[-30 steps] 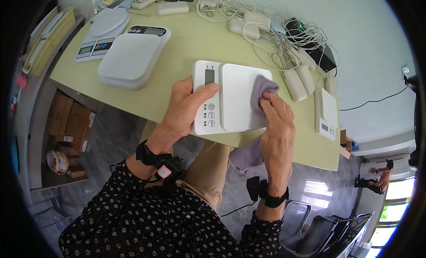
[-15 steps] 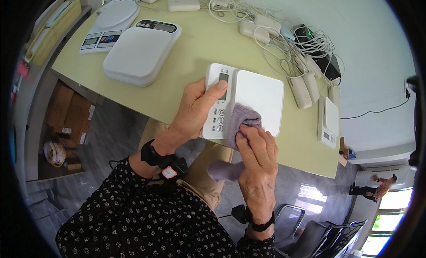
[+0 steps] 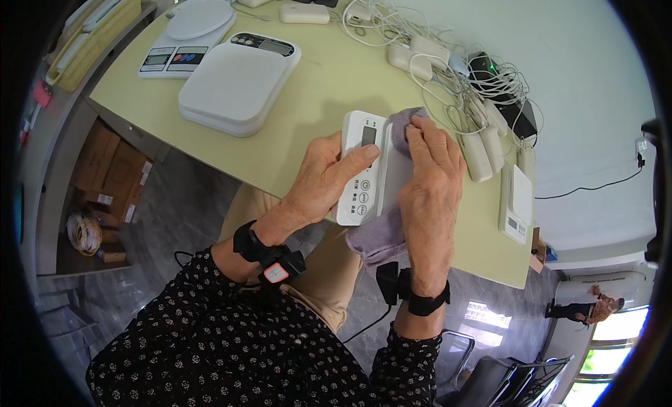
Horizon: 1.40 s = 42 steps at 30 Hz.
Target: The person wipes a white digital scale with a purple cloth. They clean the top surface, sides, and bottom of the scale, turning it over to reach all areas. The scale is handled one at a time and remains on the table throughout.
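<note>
A white digital kitchen scale [image 3: 371, 197] is held tilted above the near edge of the table, its display and round buttons toward me. My left hand [image 3: 323, 172] grips its left side, the thumb lying on the panel by the display. Over the weighing plate, my right hand [image 3: 430, 176] presses a greyish-purple cloth [image 3: 409, 123] against the far part of the scale. The cloth's loose end hangs below the scale beside my right wrist. Much of the plate is hidden behind my right hand.
Two more white scales stand at the back left: a flat one [image 3: 238, 85] and one with a round plate [image 3: 199, 22]. Tangled white cables and adapters [image 3: 448, 64] line the far right edge. Another small scale [image 3: 516, 197] lies at the right. Chairs [image 3: 504, 379] stand lower right.
My right hand has slid the cloth from the scale's lower part up to its far part. The scale has shifted slightly right in view, still in my left hand.
</note>
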Each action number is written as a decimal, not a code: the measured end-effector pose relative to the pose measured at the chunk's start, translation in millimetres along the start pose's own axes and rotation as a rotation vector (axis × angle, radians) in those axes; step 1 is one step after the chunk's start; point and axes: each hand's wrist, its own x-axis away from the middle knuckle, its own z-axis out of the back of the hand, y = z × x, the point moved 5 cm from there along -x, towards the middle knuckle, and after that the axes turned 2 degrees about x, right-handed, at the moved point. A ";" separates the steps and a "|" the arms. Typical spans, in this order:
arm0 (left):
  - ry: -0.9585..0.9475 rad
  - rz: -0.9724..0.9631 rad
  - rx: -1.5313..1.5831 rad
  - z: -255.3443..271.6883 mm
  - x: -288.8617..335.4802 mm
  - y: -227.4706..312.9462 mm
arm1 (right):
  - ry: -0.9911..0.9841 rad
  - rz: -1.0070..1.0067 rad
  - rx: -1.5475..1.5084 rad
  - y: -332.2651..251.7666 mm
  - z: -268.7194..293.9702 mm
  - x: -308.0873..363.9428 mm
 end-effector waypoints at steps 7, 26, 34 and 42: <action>0.053 -0.045 0.005 -3.8 2.4 0.5 | 0.007 -0.191 0.067 38.3 4.5 17.4; 0.143 -0.142 -0.036 0.6 -0.1 3.1 | -0.162 -0.225 0.112 -74.1 11.1 83.1; 0.126 -0.123 -0.031 -2.2 1.6 1.4 | -0.069 -0.355 0.046 -44.1 18.1 89.6; 0.131 -0.133 -0.069 -3.0 2.1 5.0 | -0.003 -0.403 0.241 27.8 15.2 102.3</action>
